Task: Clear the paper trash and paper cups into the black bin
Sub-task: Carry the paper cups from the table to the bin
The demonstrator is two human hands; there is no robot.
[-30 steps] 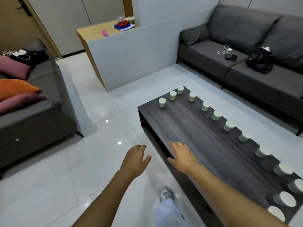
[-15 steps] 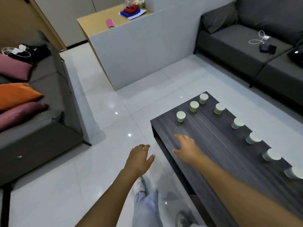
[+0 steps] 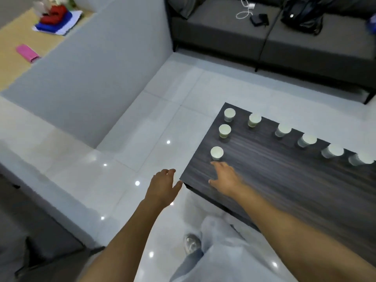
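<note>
Nearest paper cup (image 3: 216, 153) stands just beyond the empty right hand's (image 3: 224, 178) fingertips.

A glossy white tiled floor (image 3: 126, 139) reflects small ceiling lights. A dark grey fabric sofa (image 3: 295, 43) stands at the upper right of the frame. A pale grey partition wall (image 3: 97, 74) fills the upper left, with a light wooden shelf top (image 3: 12, 64) behind it.

One head-worn camera looks steeply down and forward, close above the near corner of the dark coffee table (image 3: 284, 180).
</note>
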